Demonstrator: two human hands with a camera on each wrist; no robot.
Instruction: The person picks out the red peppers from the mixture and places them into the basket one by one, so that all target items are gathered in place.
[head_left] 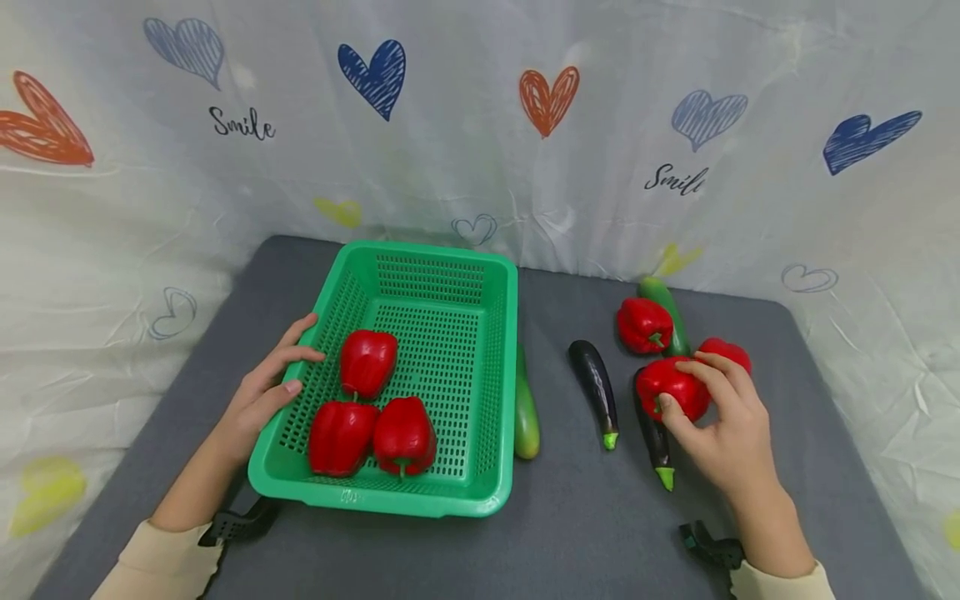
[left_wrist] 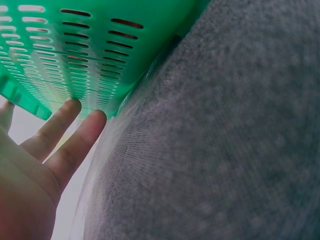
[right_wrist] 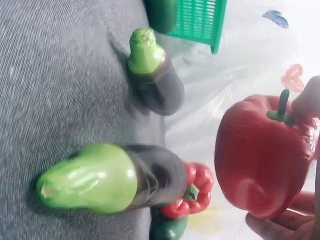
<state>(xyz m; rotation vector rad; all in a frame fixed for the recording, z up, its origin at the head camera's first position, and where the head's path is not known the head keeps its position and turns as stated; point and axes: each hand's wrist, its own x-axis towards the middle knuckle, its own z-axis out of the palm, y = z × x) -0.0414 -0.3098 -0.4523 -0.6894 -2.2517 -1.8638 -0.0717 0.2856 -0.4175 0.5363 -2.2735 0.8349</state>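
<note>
My right hand (head_left: pixel 731 425) grips a red bell pepper (head_left: pixel 672 387) between thumb and fingers; the right wrist view shows this bell pepper (right_wrist: pixel 265 155) off the table, its green stem near a fingertip. Just below it in the head view lies an eggplant (head_left: pixel 656 442), partly covered. A second red bell pepper (head_left: pixel 726 352) shows behind the hand, and another bell pepper (head_left: pixel 643 326) beside a cucumber (head_left: pixel 660 296). At the left, my left hand (head_left: pixel 258 400) rests on the green basket (head_left: pixel 513 317), its fingers (left_wrist: pixel 82 140) nearly straight against the slotted side. Three bell peppers (head_left: pixel 367 364) sit in the basket.
Another eggplant (head_left: pixel 594 383) lies between the basket and the right hand. Along the basket's right side rests a cucumber (head_left: pixel 527 412), partly hidden by the wall. A grey cloth (head_left: pixel 555 533) covers the table, with a white heart-printed curtain (head_left: pixel 465 150) behind.
</note>
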